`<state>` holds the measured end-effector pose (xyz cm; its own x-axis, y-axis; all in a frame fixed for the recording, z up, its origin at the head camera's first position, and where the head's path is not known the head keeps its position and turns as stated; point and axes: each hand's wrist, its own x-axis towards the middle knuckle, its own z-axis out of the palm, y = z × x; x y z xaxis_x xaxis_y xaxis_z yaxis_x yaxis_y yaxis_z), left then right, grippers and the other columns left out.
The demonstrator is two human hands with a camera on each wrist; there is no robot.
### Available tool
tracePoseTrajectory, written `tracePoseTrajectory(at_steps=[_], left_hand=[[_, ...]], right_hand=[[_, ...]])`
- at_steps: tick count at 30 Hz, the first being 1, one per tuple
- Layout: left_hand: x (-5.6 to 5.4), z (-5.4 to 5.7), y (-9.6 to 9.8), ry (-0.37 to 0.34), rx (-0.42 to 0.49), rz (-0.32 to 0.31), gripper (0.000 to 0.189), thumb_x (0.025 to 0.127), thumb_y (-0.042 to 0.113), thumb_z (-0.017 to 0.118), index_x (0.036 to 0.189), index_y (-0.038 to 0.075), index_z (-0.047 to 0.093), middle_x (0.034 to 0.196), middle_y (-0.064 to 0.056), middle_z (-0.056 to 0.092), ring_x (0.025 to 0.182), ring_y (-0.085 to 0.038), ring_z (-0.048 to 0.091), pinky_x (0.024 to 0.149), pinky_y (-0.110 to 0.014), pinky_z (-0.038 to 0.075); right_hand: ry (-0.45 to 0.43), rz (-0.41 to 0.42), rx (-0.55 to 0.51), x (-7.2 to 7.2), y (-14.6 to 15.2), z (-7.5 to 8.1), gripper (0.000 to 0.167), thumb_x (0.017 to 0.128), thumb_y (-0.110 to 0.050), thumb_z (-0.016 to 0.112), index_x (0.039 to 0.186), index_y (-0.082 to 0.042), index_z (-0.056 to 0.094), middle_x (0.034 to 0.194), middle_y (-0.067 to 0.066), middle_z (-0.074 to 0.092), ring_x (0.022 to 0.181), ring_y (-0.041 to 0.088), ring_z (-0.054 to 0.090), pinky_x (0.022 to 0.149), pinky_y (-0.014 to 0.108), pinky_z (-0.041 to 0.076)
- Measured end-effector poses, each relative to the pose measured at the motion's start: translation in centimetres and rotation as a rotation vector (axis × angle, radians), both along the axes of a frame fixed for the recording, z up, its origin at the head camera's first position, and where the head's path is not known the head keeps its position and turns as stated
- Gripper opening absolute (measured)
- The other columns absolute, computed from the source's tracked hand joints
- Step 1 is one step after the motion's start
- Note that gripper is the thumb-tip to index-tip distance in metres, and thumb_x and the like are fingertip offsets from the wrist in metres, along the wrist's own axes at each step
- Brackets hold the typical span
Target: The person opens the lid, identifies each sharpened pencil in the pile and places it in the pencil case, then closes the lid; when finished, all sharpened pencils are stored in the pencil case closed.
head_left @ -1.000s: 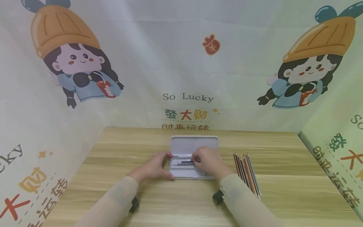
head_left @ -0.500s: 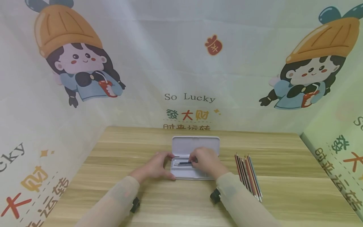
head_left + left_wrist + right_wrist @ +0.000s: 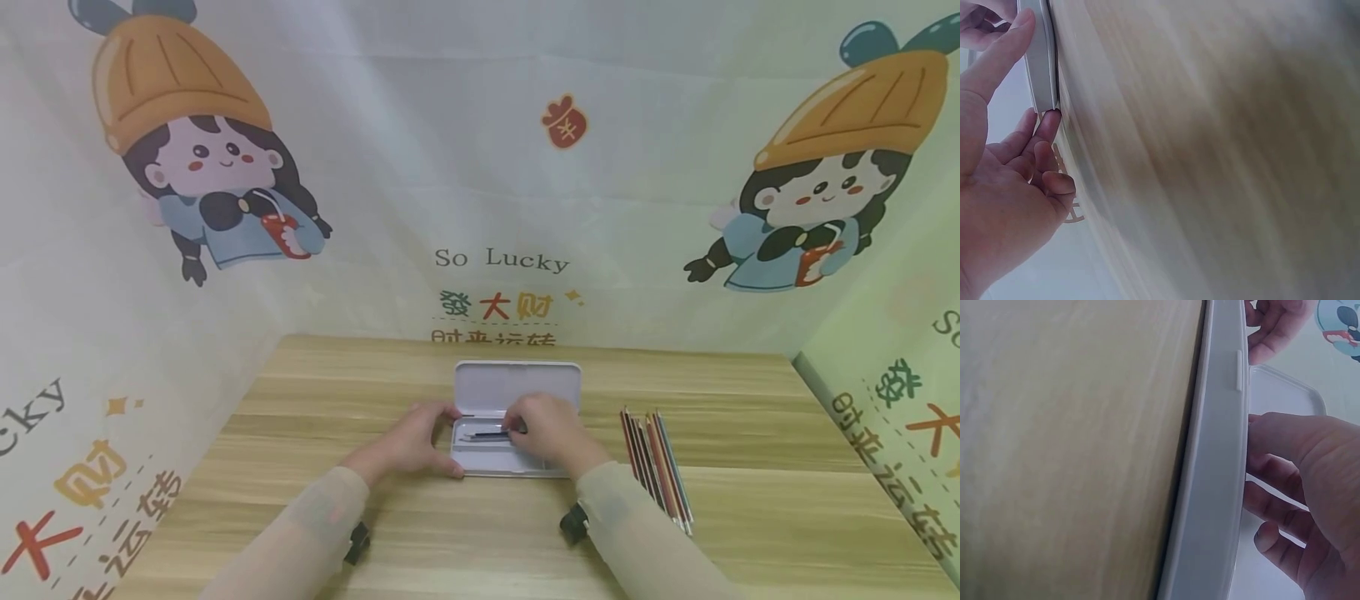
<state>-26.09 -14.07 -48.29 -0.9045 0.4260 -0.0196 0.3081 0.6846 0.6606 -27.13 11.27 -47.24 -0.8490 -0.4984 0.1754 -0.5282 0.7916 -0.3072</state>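
A white pencil case (image 3: pixel 487 461) lies on the table with its lid (image 3: pixel 517 388) raised at the back. My left hand (image 3: pixel 408 437) grips the case's left end, thumb on the near corner and fingers at the far one; the left wrist view shows this thumb (image 3: pixel 1009 49) lying along the case wall. In the rear compartment are dark pencils (image 3: pixel 486 435), points to the left. Reaching into the case, my right hand (image 3: pixel 553 429) pinches a pencil near its right end. From the right wrist, the case's front wall (image 3: pixel 1213 469) hides those fingertips.
To the right of the case, several colored pencils (image 3: pixel 654 467) lie in a loose bundle on the wooden table (image 3: pixel 765 500), close to my right sleeve (image 3: pixel 637 517). A printed cloth (image 3: pixel 375 167) hangs behind the table and along its sides.
The pencil in my right hand has shifted slightly toward the near side of the rear compartment, beside the other dark pencil. My left hand stays on the case's end.
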Motion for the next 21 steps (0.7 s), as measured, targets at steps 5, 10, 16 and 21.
tracePoseTrajectory(at_steps=[5, 10, 16, 21], left_hand=[[0.0, -0.1, 0.0, -0.009, 0.001, 0.011, 0.088, 0.061, 0.027, 0.1, 0.135, 0.004, 0.059, 0.132, -0.011, 0.063, 0.126, -0.03, 0.051, 0.116, -0.053, 0.04], [0.1, 0.1, 0.1, -0.016, 0.0, 0.02, 0.087, 0.061, 0.027, 0.1, 0.135, 0.004, 0.059, 0.131, -0.01, 0.063, 0.125, -0.029, 0.051, 0.116, -0.052, 0.041], [0.0, 0.1, 0.1, -0.001, -0.014, 0.019, 0.086, 0.061, 0.028, 0.1, 0.133, 0.004, 0.06, 0.131, -0.01, 0.065, 0.125, -0.029, 0.052, 0.116, -0.05, 0.041], [-0.1, 0.1, 0.1, 0.027, -0.016, -0.004, 0.087, 0.06, 0.028, 0.1, 0.132, 0.003, 0.06, 0.131, -0.011, 0.065, 0.125, -0.03, 0.053, 0.116, -0.051, 0.041]], right_hand=[[0.012, 0.011, -0.041, 0.2, 0.3, -0.3, 0.012, 0.082, -0.012, 0.08, 0.092, -0.018, 0.08, 0.088, -0.005, 0.075, 0.084, 0.013, 0.067, 0.077, 0.035, 0.057], [0.007, 0.002, -0.098, 0.7, 1.0, -0.4, 0.011, 0.084, -0.011, 0.079, 0.094, -0.016, 0.079, 0.093, -0.002, 0.076, 0.088, 0.015, 0.069, 0.082, 0.037, 0.058], [-0.028, -0.004, -0.147, 1.1, 2.0, -0.5, 0.008, 0.086, -0.011, 0.078, 0.094, -0.013, 0.079, 0.098, 0.002, 0.078, 0.095, 0.02, 0.072, 0.092, 0.041, 0.059], [-0.001, -0.004, -0.168, 1.2, 2.8, -0.8, 0.007, 0.087, -0.011, 0.078, 0.093, -0.014, 0.079, 0.098, 0.002, 0.078, 0.095, 0.021, 0.072, 0.091, 0.042, 0.059]])
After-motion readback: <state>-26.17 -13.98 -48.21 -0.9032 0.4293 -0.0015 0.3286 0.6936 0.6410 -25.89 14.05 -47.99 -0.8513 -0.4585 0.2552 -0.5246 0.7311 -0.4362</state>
